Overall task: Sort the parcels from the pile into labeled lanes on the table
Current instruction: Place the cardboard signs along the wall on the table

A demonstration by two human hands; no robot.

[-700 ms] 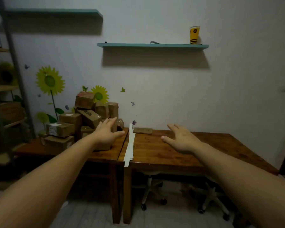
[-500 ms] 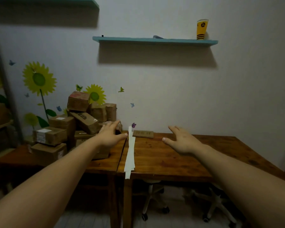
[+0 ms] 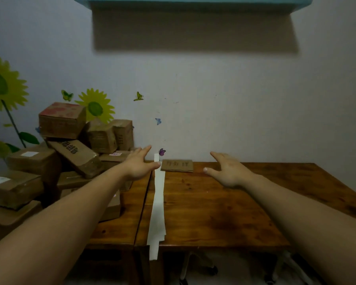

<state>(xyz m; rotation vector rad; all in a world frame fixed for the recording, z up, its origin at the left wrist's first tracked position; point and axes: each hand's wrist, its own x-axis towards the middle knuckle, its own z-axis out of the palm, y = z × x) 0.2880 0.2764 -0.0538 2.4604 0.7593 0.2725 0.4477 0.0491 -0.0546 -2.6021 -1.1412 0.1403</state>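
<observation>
Both hands, left hand (image 3: 139,165) and right hand (image 3: 227,171), hover mid-frame with fingers apart, empty; parcels (image 3: 70,145) piled at left on the worktop (image 3: 214,212).

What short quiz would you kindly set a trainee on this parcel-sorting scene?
1. True or false: the left hand and the right hand both hold nothing.
2. What lies just right of the white paper strip, at the far edge of the table? A) a cup B) a cardboard label C) scissors
3. Fill in: the parcel pile sits to the strip's ___.
Key: 1 true; 2 B; 3 left.
</observation>
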